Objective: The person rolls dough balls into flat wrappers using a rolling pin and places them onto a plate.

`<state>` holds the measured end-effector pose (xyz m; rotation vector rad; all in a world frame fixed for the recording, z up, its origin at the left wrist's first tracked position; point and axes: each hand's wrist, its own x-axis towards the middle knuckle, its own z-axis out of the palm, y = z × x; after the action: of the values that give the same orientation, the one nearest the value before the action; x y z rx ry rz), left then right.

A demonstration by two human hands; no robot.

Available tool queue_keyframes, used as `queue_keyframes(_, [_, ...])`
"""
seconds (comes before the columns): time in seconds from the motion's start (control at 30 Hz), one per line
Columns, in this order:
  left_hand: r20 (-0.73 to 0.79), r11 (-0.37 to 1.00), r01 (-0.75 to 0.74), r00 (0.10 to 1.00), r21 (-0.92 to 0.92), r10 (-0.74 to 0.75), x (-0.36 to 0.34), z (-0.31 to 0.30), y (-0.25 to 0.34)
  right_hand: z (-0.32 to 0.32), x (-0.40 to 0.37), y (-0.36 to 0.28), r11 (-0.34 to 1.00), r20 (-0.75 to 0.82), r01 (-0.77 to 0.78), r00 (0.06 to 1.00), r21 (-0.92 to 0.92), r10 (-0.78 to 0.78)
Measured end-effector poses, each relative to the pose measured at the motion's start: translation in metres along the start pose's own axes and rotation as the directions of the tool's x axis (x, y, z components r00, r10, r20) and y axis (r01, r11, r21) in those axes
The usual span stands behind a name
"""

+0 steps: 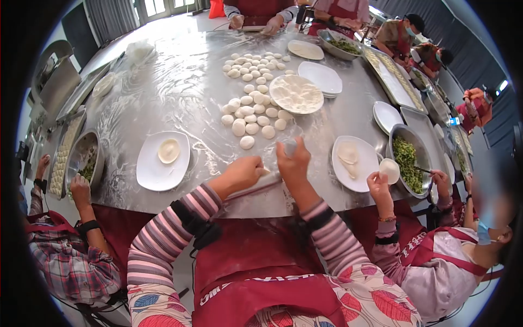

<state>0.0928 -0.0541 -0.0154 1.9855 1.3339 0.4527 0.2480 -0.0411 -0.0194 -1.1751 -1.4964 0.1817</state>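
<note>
My left hand (242, 173) is closed near the table's front edge, its fingers curled around something small and pale that barely shows. To its right, my right hand (294, 161) is raised over the board, fingers bent; what lies under them is hidden. Between and below both hands runs a pale board (253, 189). Many white dough pieces (247, 143) lie beyond my hands, beside a plate of flour (297, 94). A square plate with round wrappers (163, 161) stands to the left, and another plate with wrappers (357, 164) to the right.
At the right, a co-worker's hand holds a wrapper (389, 170) beside a bowl of green filling (406, 158). Another person's hand reaches over a bowl (84, 161) at the left. Stacked plates (321, 78) and dumpling trays (393, 78) stand farther back. More people work across the table.
</note>
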Motion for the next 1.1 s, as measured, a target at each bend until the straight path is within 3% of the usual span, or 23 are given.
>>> queue_keyframes(0.07, [-0.059, 1.0, 0.024, 0.998, 0.017, -0.023, 0.002, -0.002, -0.002, 0.001, 0.002, 0.001, 0.999, 0.043, -0.019, 0.999, 0.026, 0.017])
queue_keyframes(0.13, [0.059, 1.0, -0.02, 0.998, 0.006, 0.019, -0.001, -0.007, -0.005, -0.014, -0.013, -0.005, 0.999, -0.027, -0.036, 0.999, -0.039, 0.035])
queue_keyframes(0.2, [0.05, 0.997, 0.016, 0.999, -0.072, -0.013, -0.006, -0.007, -0.014, -0.04, -0.037, -0.015, 0.995, 0.003, -0.073, 0.997, -0.074, 0.074])
queue_keyframes(0.27, [0.055, 0.99, 0.053, 0.997, -0.129, -0.046, -0.011, -0.01, -0.017, -0.052, -0.052, -0.016, 0.989, 0.019, -0.147, 0.989, 0.016, 0.147])
queue_keyframes(0.33, [0.115, 0.998, -0.029, 0.993, -0.054, 0.035, -0.017, -0.011, -0.01, -0.035, -0.035, -0.012, 0.994, -0.059, -0.036, 0.998, -0.106, 0.029])
queue_keyframes(0.43, [0.04, 1.0, -0.012, 0.999, 0.022, 0.012, -0.006, -0.01, -0.01, 0.009, 0.003, 0.006, 0.999, -0.016, 0.029, 0.999, -0.026, -0.03])
queue_keyframes(0.57, [0.121, 0.998, 0.062, 0.991, -0.026, -0.058, -0.007, -0.013, -0.009, -0.009, -0.005, -0.003, 0.998, 0.009, -0.061, 0.998, 0.025, 0.061])
queue_keyframes(0.6, [0.131, 0.996, 0.044, 0.99, 0.076, -0.053, -0.012, -0.015, 0.001, -0.021, -0.013, -0.005, 0.997, 0.005, -0.066, 0.998, 0.025, 0.066])
queue_keyframes(0.7, [0.147, 0.983, -0.107, 0.985, 0.151, 0.085, 0.002, -0.013, 0.0, -0.053, -0.041, -0.015, 0.99, 0.034, -0.12, 0.992, 0.076, 0.118])
queue_keyframes(0.77, [0.258, 0.994, -0.072, 0.962, -0.079, 0.09, 0.029, -0.018, 0.009, -0.064, -0.052, -0.02, 0.984, 0.038, -0.144, 0.989, 0.108, 0.141])
queue_keyframes(0.83, [0.254, 0.977, -0.18, 0.945, -0.118, 0.205, 0.065, -0.013, 0.034, -0.068, -0.05, -0.024, 0.976, 0.067, -0.151, 0.988, 0.157, 0.142])
queue_keyframes(0.9, [0.23, 0.906, -0.129, 0.944, -0.402, 0.236, 0.088, -0.011, 0.085, -0.064, -0.05, -0.017, 0.98, 0.043, -0.118, 0.993, 0.161, 0.112])
queue_keyframes(0.93, [0.232, 0.905, -0.134, 0.942, -0.405, 0.243, 0.1, -0.007, 0.092, -0.061, -0.05, -0.015, 0.981, 0.024, -0.092, 0.996, 0.173, 0.089])
queue_keyframes(1.0, [-0.022, 0.839, -0.182, 0.98, -0.513, 0.198, 0.12, 0.006, 0.092, -0.061, -0.049, -0.014, 0.978, 0.024, -0.103, 0.995, 0.18, 0.1])
queue_keyframes(1.03, [-0.144, 0.952, -0.3, 0.946, -0.066, 0.289, 0.125, 0.008, 0.075, -0.06, -0.05, -0.012, 0.976, 0.029, -0.097, 0.995, 0.193, 0.093])
queue_keyframes(1.07, [-0.144, 0.951, -0.301, 0.946, -0.068, 0.289, 0.122, 0.013, 0.055, -0.06, -0.051, -0.011, 0.974, 0.034, -0.091, 0.996, 0.208, 0.086])
queue_keyframes(1.1, [-0.118, 0.919, -0.226, 0.954, 0.323, 0.276, 0.109, 0.019, 0.042, -0.062, -0.05, -0.013, 0.974, 0.033, -0.092, 0.996, 0.208, 0.087])
